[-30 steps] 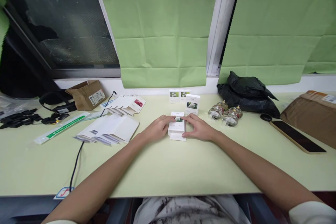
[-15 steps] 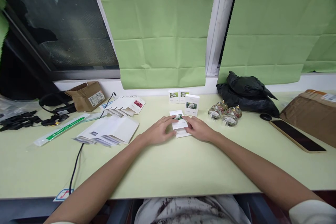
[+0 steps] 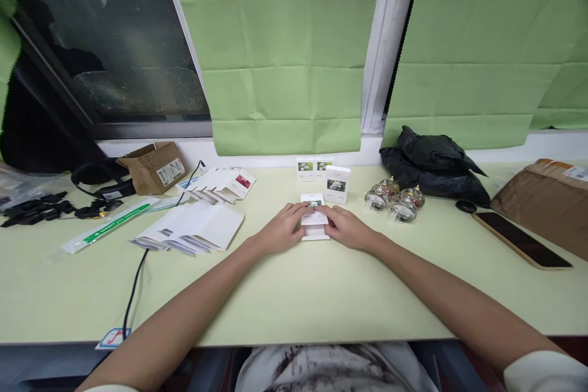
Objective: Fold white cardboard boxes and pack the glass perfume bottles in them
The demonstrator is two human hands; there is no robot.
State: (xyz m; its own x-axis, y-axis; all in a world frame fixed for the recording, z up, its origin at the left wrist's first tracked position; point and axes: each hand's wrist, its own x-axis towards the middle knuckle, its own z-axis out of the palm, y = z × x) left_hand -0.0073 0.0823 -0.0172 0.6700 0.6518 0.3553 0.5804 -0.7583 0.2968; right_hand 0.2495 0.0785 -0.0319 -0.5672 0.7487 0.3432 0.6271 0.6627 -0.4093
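Print on the small white box (image 3: 315, 218) is too small to read; its near half is covered by fingers, only the top face with a green flower picture and a strip of the base show. Both forearms run off the bottom edge. Left hand (image 3: 281, 231) lies curved against the box's left side, fingers (image 3: 301, 211) resting on its top, loosely closed around it. Right hand (image 3: 348, 228) mirrors it on the right side, fingertips on the top. Both hands hold the box between them on the green table (image 3: 294, 294), mid-table. Just behind stands an upright white box (image 3: 337, 184); two smaller boxes (image 3: 313, 168) by the wall. Glass jars (image 3: 394, 199) right, envelopes (image 3: 193, 226) left, phone (image 3: 521, 239) far right, partly cut.
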